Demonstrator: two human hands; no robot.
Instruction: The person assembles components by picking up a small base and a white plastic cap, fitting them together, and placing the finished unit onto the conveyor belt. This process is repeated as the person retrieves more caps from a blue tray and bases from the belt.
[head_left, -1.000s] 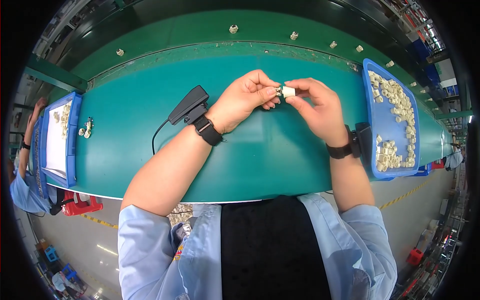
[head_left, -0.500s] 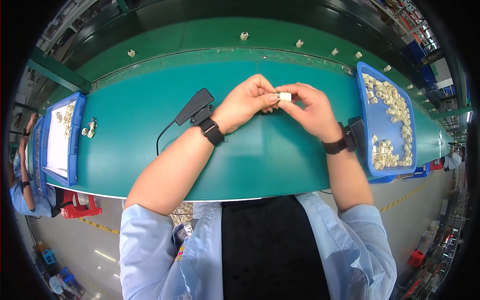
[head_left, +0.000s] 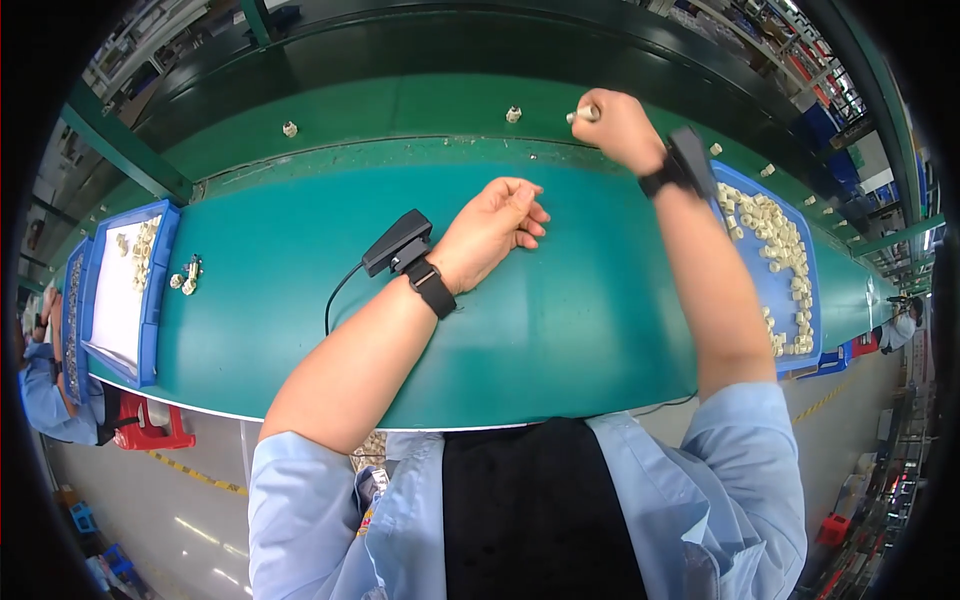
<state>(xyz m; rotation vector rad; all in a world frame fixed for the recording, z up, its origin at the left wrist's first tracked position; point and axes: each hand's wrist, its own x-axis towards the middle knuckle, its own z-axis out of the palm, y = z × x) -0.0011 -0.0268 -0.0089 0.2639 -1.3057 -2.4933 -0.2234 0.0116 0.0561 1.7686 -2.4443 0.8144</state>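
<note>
My right hand (head_left: 620,128) is closed on a small cream plastic fitting (head_left: 585,114), held over the dark green strip behind the work surface. My fingers cover much of the fitting. Nearer to me, my left hand (head_left: 497,222) hovers above the teal work surface (head_left: 540,330), with loosely curled fingers, tips apart and nothing visible in them. On the strip, a cream fitting with a darker end (head_left: 513,114) stands left of my right hand, and a similar fitting (head_left: 290,129) sits farther left.
A blue tray of cream plastic pieces (head_left: 812,258) stands at the right, partly behind my right forearm. At the left lies a white-lined blue tray (head_left: 150,340), beside a few loose metal-and-cream parts (head_left: 187,275). Dark devices are strapped at both wrists. Another person (head_left: 55,400) sits far left.
My hands were together on the cream fitting. My right hand has carried it away to the far right over the strip; my left hand has let go and stays near the middle.
</note>
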